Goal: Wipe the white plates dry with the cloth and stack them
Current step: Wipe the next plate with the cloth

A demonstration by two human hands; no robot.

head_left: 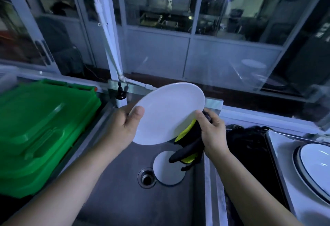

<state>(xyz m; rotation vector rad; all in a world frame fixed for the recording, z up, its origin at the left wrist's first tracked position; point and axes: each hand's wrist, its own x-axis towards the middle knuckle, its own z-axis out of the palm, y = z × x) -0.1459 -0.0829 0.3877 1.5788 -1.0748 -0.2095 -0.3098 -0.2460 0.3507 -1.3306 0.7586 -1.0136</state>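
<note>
A white plate (167,111) is held tilted above the steel sink (117,190). My left hand (123,125) grips its left rim, thumb on the upper face. My right hand (212,132) holds a black and yellow cloth (189,143) against the plate's right lower edge, thumb pressing on the rim; the cloth hangs down below the hand. A second, smaller white plate (166,172) lies flat on the sink floor beside the drain (146,177), partly hidden by the cloth.
Green plastic crates (41,127) sit to the left of the sink. A soap bottle (121,97) stands at the sink's back edge. On the right, a white plate with a dark rim (312,168) rests in a tray. Glass partitions stand behind.
</note>
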